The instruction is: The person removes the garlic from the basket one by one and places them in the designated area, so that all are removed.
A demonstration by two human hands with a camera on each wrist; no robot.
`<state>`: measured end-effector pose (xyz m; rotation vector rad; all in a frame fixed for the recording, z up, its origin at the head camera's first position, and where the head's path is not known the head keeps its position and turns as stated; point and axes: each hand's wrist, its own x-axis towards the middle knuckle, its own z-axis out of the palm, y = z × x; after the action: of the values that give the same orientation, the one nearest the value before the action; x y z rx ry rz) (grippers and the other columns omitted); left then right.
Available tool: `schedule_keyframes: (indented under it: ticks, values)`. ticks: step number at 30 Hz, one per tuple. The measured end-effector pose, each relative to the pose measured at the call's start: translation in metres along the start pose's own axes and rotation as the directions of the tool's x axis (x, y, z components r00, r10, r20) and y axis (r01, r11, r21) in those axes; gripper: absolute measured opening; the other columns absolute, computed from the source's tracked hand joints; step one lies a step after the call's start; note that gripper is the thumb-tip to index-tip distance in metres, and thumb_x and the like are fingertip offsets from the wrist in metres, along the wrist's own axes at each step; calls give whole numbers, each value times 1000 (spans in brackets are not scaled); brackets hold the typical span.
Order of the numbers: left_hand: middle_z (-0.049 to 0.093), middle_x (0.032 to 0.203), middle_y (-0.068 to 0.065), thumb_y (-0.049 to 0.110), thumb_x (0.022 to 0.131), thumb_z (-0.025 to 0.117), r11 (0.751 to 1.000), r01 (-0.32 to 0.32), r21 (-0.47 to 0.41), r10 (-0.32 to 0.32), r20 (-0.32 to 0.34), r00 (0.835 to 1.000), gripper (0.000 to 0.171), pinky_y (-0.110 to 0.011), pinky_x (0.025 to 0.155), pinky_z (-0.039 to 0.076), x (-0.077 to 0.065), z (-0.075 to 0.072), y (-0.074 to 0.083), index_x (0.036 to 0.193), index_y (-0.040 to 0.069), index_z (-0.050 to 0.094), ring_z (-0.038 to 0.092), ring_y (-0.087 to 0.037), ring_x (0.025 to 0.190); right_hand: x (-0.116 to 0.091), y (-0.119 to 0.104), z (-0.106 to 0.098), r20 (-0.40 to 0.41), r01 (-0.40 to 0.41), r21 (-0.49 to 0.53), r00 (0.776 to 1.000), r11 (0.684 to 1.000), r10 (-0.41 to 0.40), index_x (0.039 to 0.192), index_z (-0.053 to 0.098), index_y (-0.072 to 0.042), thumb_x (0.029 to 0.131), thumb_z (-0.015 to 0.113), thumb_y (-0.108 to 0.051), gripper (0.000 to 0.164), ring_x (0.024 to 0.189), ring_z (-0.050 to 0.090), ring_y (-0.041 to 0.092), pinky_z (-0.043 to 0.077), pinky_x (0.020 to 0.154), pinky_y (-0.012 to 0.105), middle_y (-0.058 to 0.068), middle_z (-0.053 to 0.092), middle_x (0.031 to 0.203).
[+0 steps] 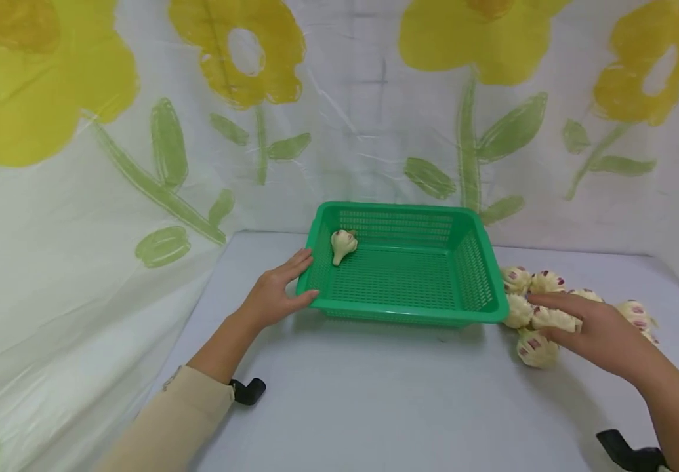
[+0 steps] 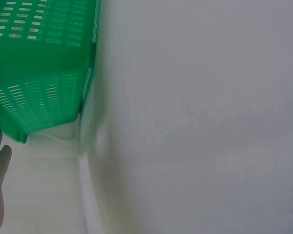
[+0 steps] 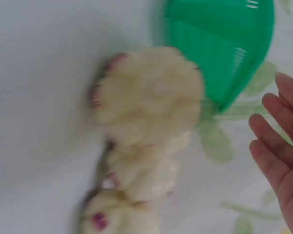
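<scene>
A green plastic basket (image 1: 398, 313) with slotted walls stands at the back of the table, and one garlic bulb (image 1: 343, 245) lies inside it at the left. My left hand (image 1: 277, 293) rests on the basket's left rim, fingers extended along it and thumb near the front corner. To the right of the basket, several garlic bulbs (image 1: 537, 349) with purple patches lie in a group. Over that group hovers my right hand (image 1: 601, 331), fingers spread and nothing held. In the right wrist view, its fingers (image 3: 276, 131) are apart from the nearest blurred bulb (image 3: 154, 95).
The white table (image 1: 374, 400) meets a curtain (image 1: 339, 144) painted with yellow flowers at the back and left. Two more garlic bulbs (image 1: 634, 313) lie farther right, partly behind my right hand. A black strap mount (image 1: 248, 391) sits at my left wrist.
</scene>
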<state>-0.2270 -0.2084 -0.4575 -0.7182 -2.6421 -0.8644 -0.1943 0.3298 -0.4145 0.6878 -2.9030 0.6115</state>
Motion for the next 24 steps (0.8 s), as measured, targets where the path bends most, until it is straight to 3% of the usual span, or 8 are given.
schedule_keyframes:
  ticks: [3, 5, 6, 9, 12, 16, 21, 24]
  values:
    - [38, 156, -5, 32, 89, 72, 1000, 15, -19, -15, 5, 1000, 68, -46, 111, 40, 0, 0, 1, 146, 4, 46, 38, -24, 143, 17, -16, -12, -64, 60, -2, 996, 998, -60, 132, 63, -30, 84, 80, -22, 52, 119, 38, -22, 43, 88, 11, -4, 63, 131]
    - [38, 157, -5, 32, 90, 72, 999, 23, -31, -22, 8, 1000, 68, -46, 112, 39, 0, 0, 1, 146, 4, 46, 37, -23, 144, 31, -31, -19, -83, 88, 22, 993, 996, -86, 132, 62, -35, 85, 78, -22, 51, 118, 32, -27, 35, 87, 3, -9, 62, 132]
    - [38, 157, -5, 33, 90, 72, 999, 28, -34, -28, 10, 1000, 68, -45, 112, 39, 0, 0, 2, 146, 5, 46, 37, -22, 144, 39, -40, -23, -88, 118, 28, 989, 993, -115, 132, 63, -33, 86, 78, -21, 50, 117, 36, -25, 36, 85, 3, -7, 63, 131]
    - [38, 157, -5, 33, 90, 71, 999, 33, -37, -32, 12, 999, 69, -45, 112, 39, 0, 0, 2, 147, 5, 46, 37, -22, 144, 65, -66, -32, -86, 166, 52, 983, 985, -161, 130, 64, -35, 87, 76, -22, 47, 118, 51, -10, 41, 86, 5, -9, 63, 130]
    - [37, 157, -3, 34, 90, 71, 998, 50, -36, -49, 21, 999, 69, -44, 113, 38, 1, -1, 2, 147, 6, 46, 36, -21, 144, 98, -90, -35, -57, 242, 71, 969, 968, -239, 130, 65, -31, 90, 73, -22, 42, 117, 60, 10, 51, 89, 23, -6, 65, 129]
    - [37, 157, -3, 35, 89, 71, 997, 67, -32, -66, 32, 997, 69, -43, 115, 34, -1, -2, 2, 147, 6, 45, 34, -21, 146, 147, -115, -29, 26, 281, 154, 957, 947, -288, 130, 65, -22, 94, 69, -26, 37, 120, 61, 23, 51, 94, 48, 0, 66, 129]
    - [37, 157, -2, 37, 90, 69, 998, 67, 2, -67, 40, 997, 69, -42, 119, 28, -1, -3, 3, 147, 6, 46, 33, -21, 147, 206, -133, -5, 138, 247, 260, 947, 933, -289, 130, 65, -12, 95, 67, -28, 38, 121, 60, 30, 48, 100, 48, 9, 65, 129]
    - [36, 158, -1, 40, 91, 67, 997, 70, 11, -71, 53, 996, 70, -43, 119, 29, -1, -3, 4, 148, 7, 44, 32, -21, 147, 236, -140, 12, 211, 227, 261, 935, 938, -285, 132, 63, -10, 95, 67, -29, 42, 122, 60, 30, 48, 100, 47, 10, 64, 131]
